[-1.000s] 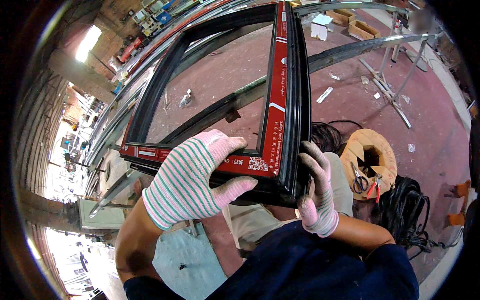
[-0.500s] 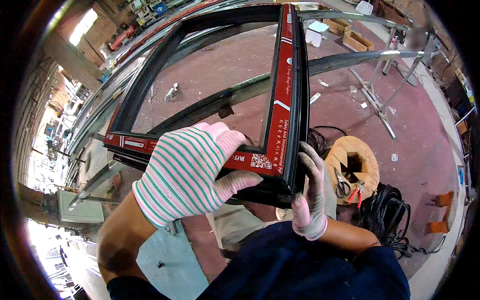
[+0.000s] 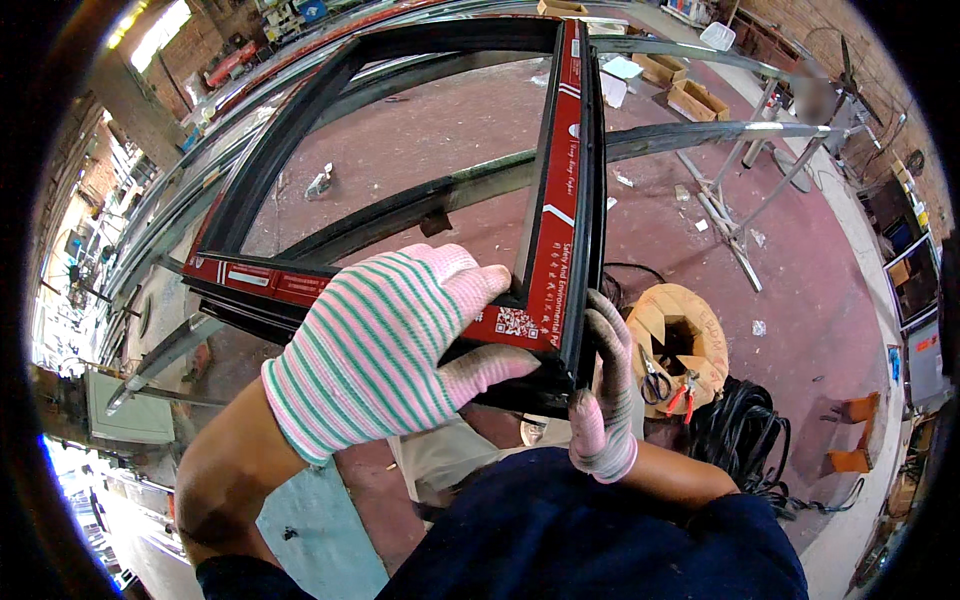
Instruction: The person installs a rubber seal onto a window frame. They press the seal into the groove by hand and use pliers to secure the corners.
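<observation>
A black rectangular window frame (image 3: 556, 215), its face covered with red printed protective film, lies across two dark metal rails in front of me. Pink gloves with green stripes cover both my hands. On the near side of the frame, close to its right corner, my left hand (image 3: 375, 345) grips the bar, with the thumb on the near edge and fingers over the inner edge. At that corner's outer right side, my right hand (image 3: 610, 400) holds the edge between fingers and thumb. Dark edges below the film show the frame's thickness; its underside is hidden.
A cardboard ring (image 3: 705, 330) to the right carries scissors (image 3: 655, 388) and red-handled pliers (image 3: 684, 396). Black coiled strip (image 3: 740, 430) lies beside it. Long metal profiles (image 3: 165, 245) are stacked at left. Open cardboard boxes (image 3: 698, 101) stand at the far right.
The view has shifted, so the surroundings sit further left. My left hand has slid slightly right along the frame's near bar. My right hand stays at the corner.
</observation>
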{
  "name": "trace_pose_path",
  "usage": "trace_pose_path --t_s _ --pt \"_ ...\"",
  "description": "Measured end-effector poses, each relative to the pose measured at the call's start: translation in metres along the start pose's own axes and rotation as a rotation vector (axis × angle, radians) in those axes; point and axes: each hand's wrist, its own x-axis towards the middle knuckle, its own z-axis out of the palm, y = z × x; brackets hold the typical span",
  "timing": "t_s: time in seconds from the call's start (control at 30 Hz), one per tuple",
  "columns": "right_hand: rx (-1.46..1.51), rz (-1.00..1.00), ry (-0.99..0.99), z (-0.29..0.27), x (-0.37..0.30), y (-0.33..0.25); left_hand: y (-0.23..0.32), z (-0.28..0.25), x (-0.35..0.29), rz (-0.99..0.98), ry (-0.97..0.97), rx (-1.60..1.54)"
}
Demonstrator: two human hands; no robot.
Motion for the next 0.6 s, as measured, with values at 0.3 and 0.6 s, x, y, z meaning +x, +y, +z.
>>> trace_pose_path --t_s 0.3,0.6 --pt "-0.014 0.001 0.004 -0.001 0.001 -0.002 0.016 0.000 0.013 -0.067 -0.079 0.179" --pt "-0.179 -0.013 0.005 -0.014 0.010 -0.019 0.004 -0.001 0.007 -0.058 0.003 -0.055"
